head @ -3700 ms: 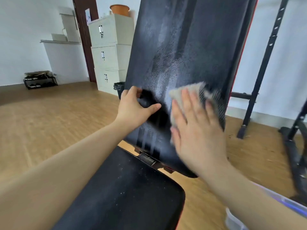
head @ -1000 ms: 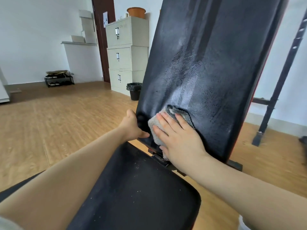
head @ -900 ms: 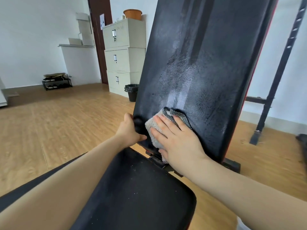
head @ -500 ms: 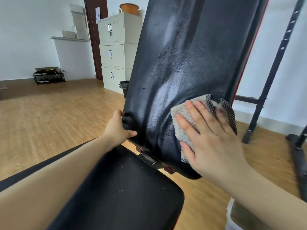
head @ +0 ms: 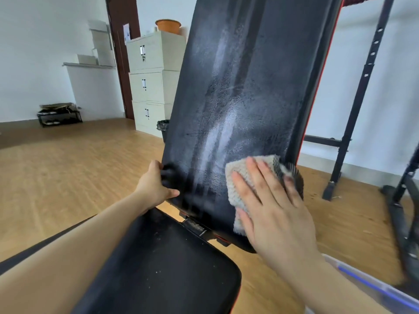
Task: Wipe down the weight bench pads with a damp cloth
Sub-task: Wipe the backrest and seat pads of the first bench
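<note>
The black back pad (head: 244, 91) of the weight bench stands steeply inclined before me, shiny with wet streaks. My right hand (head: 272, 211) lies flat on a grey cloth (head: 247, 175) with a dark checkered edge, pressing it against the pad's lower right corner. My left hand (head: 155, 186) grips the pad's lower left edge, thumb on the front. The black seat pad (head: 163, 268) lies below, dotted with pale specks.
Black rack uprights (head: 358, 98) and a base frame stand on the right. A clear plastic tub (head: 374, 288) sits at the lower right. A cream filing cabinet (head: 152, 82), a small black bin (head: 163, 129) and a low shelf (head: 60, 114) stand behind on the wood floor.
The cloth under my right hand slid from the pad's lower left to its lower right corner. My left hand kept its hold on the left edge.
</note>
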